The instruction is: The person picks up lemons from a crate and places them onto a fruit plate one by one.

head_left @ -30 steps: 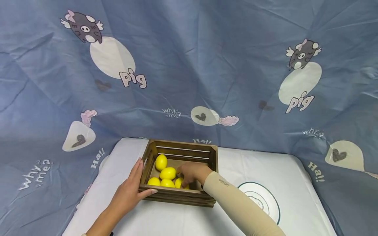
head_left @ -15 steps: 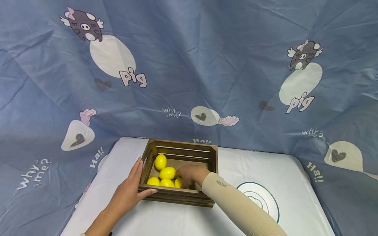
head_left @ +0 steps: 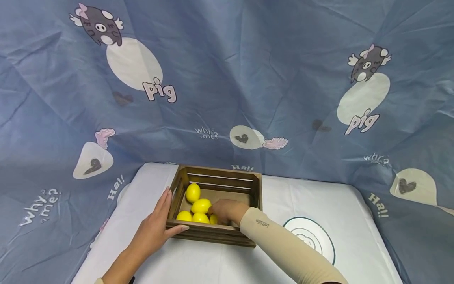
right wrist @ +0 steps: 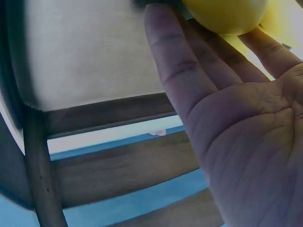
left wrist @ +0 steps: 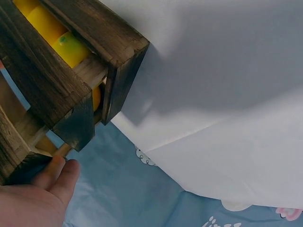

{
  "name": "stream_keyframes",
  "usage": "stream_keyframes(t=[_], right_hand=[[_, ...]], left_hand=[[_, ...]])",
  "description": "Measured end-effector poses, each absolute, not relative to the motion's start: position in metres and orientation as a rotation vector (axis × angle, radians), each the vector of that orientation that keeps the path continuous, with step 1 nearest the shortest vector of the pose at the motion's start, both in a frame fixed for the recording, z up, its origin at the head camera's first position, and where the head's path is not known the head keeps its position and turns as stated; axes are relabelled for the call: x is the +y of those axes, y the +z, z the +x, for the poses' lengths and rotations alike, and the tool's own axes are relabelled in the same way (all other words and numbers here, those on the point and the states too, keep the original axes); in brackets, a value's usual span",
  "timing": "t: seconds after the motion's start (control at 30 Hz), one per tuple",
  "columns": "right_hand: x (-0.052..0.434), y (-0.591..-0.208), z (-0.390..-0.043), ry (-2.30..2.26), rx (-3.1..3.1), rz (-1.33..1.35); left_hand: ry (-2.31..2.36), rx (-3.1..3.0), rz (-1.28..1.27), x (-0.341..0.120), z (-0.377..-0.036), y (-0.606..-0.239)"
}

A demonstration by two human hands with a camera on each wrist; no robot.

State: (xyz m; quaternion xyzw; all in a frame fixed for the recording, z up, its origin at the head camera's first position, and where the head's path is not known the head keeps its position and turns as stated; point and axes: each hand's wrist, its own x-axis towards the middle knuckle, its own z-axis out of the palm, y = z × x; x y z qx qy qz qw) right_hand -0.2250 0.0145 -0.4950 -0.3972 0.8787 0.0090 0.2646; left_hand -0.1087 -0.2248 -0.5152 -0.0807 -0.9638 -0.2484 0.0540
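In the head view, a brown slatted wooden crate (head_left: 216,233) holds several yellow lemons. My left hand (head_left: 153,230) rests against its left side, fingers straight along the wall and thumb on the front rim. Two of its fingertips touch the wood in the left wrist view. My right hand (head_left: 227,212) reaches down inside near the front. The right wrist view shows a lemon (right wrist: 227,14) between the fingers and thumb, held near the fingertips. One lemon (head_left: 201,206) lies just left of that hand, and another (head_left: 193,193) sits at the back left. My right hand hides part of the front row.
A round white plate (head_left: 308,237) with a dark green rim lies right of the crate, partly behind the right sleeve (head_left: 283,248). White cloth (head_left: 209,264) covers the table. A blue printed curtain (head_left: 227,79) hangs behind and at the sides.
My right hand has shifted slightly left and lower in the crate, covering more of the front right lemon. My left hand stays on the crate.
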Motion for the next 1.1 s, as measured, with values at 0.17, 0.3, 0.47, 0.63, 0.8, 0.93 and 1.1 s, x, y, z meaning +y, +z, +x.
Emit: stream_keyframes(t=[0.17, 0.3, 0.47, 0.63, 0.8, 0.93, 1.1], right_hand=[[0.013, -0.494, -0.223, 0.067, 2.401, -1.099], [0.012, -0.494, -0.221, 0.009, 2.426, -1.04], [0.013, -0.498, -0.219, -0.114, 2.442, -0.949], [0.013, -0.503, -0.218, 0.011, 2.469, -1.029], [0.011, -0.503, -0.214, 0.079, 2.484, -1.046], [0.011, -0.503, -0.211, 0.066, 2.499, -1.008], [0.01, -0.504, -0.211, 0.066, 2.508, -0.992]], left_hand=[[-0.754, -2.915, -0.254, -0.226, -0.111, -0.514], [-0.746, -2.925, -0.252, -0.227, -0.111, -0.514], [-0.745, -2.932, -0.238, -0.227, -0.111, -0.514], [-0.761, -2.937, -0.238, -0.226, -0.111, -0.514], [-0.765, -2.947, -0.228, -0.224, -0.11, -0.513], [-0.753, -2.955, -0.223, -0.224, -0.11, -0.513], [-0.773, -2.945, -0.233, -0.225, -0.11, -0.514]])
